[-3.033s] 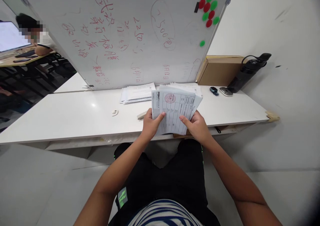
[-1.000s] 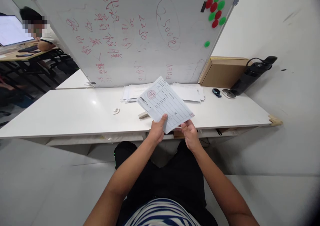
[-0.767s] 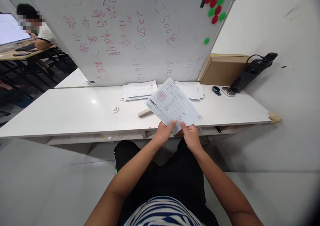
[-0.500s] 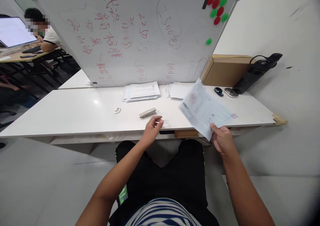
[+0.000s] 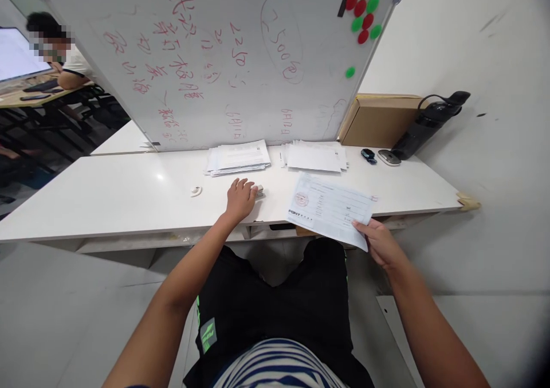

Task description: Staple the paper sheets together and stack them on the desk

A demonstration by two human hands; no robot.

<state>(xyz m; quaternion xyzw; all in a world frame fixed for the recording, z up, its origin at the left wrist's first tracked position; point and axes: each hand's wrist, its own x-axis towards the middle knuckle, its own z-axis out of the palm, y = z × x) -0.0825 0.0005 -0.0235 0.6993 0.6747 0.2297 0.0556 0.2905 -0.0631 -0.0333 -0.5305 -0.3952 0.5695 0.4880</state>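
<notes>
My right hand [image 5: 380,242] pinches the lower right edge of a pale blue printed paper sheet [image 5: 329,207] with thumb on top. The sheet is tilted above the front edge of the desk and shows a red round stamp and lines of print. On the desk my left hand [image 5: 240,200] lies over the beige stapler [image 5: 259,191], fingers curled around it. Only the stapler's right end shows; the palm and fingers hide the rest. Behind the hands are two paper stacks, the left stack [image 5: 238,157] and the right stack [image 5: 315,156].
A whiteboard [image 5: 206,61] with red writing and magnets stands behind the stacks. At right are a cardboard box [image 5: 382,118], a black bottle [image 5: 429,124], a mouse [image 5: 389,157] and a dark watch [image 5: 368,156]. A white curved item [image 5: 196,191] lies left. A person sits far left.
My left hand has moved left onto the stapler and covers most of it. My right hand has lowered and turned the sheet, uncovering the right paper stack.
</notes>
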